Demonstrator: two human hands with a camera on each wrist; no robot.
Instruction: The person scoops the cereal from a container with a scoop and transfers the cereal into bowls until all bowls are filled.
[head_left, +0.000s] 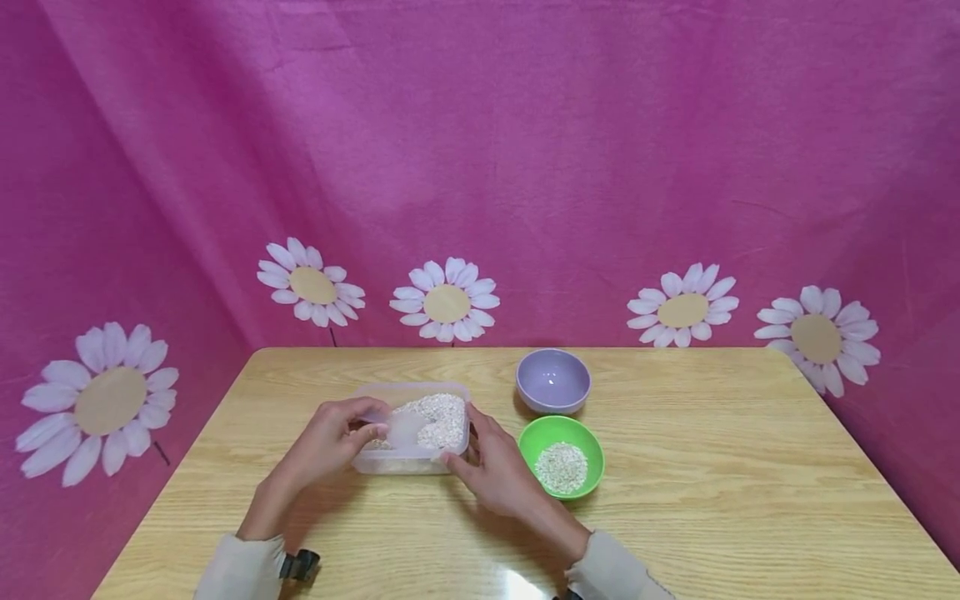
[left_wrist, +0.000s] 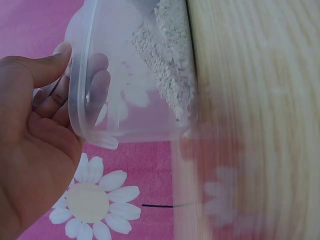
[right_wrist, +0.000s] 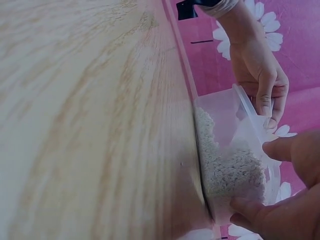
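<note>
A clear plastic container [head_left: 412,465] of oat flakes [head_left: 442,421] sits on the table, left of centre. My left hand [head_left: 341,435] is at its left side, thumb and fingers pinching a translucent, scoop-like plastic piece [head_left: 405,429] over the container; its outline is hard to make out. In the left wrist view the container wall [left_wrist: 95,115] stands in front of some fingertips. Around the container's right end, my right hand [head_left: 495,462] grips with the thumb at the near rim and fingers along the side. A green bowl [head_left: 592,471] holding some flakes [head_left: 561,468] stands right of that hand.
Behind the green bowl is a purple bowl [head_left: 553,379], with no flakes visible in it. The wooden table [head_left: 712,467] reaches back to a pink cloth [head_left: 525,167] printed with white flowers. A black strap piece [head_left: 302,566] shows at the left wrist.
</note>
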